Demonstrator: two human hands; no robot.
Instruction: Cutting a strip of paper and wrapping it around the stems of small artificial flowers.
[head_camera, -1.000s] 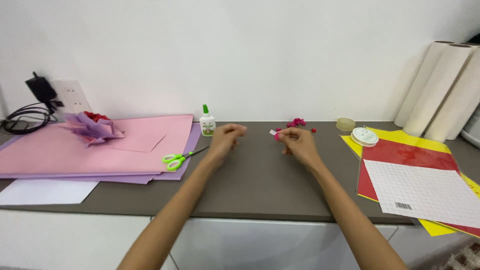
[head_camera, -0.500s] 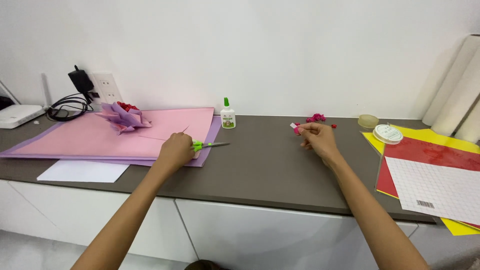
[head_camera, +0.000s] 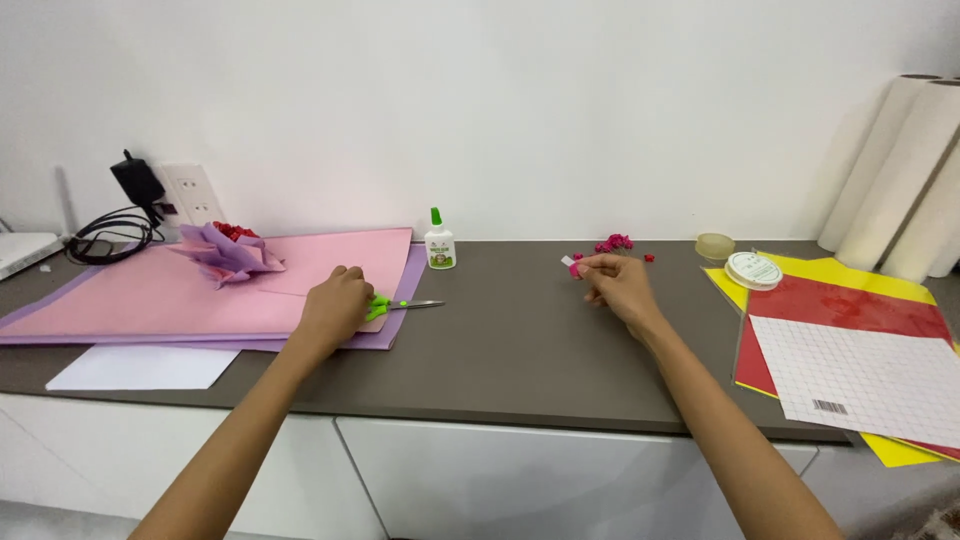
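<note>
Left hand (head_camera: 335, 305) grips green-handled scissors (head_camera: 398, 305) at frame centre-left, uncut; right hand (head_camera: 615, 283) pinches a small pink-and-white paper scrap (head_camera: 571, 264) above the bench (head_camera: 510, 345).

Between the left hand (head_camera: 335, 305) and the right hand (head_camera: 615, 285) the grey counter (head_camera: 520, 340) lies bare — open passage. Just beyond that gap stands a glue bottle (head_camera: 439, 241). Left of the left hand, pink paper sheets (head_camera: 150, 300) and a paper flower (head_camera: 225, 252) block; right of the right hand — tape rolls (head_camera: 752, 270), coloured sheets (head_camera: 850, 340).
</note>
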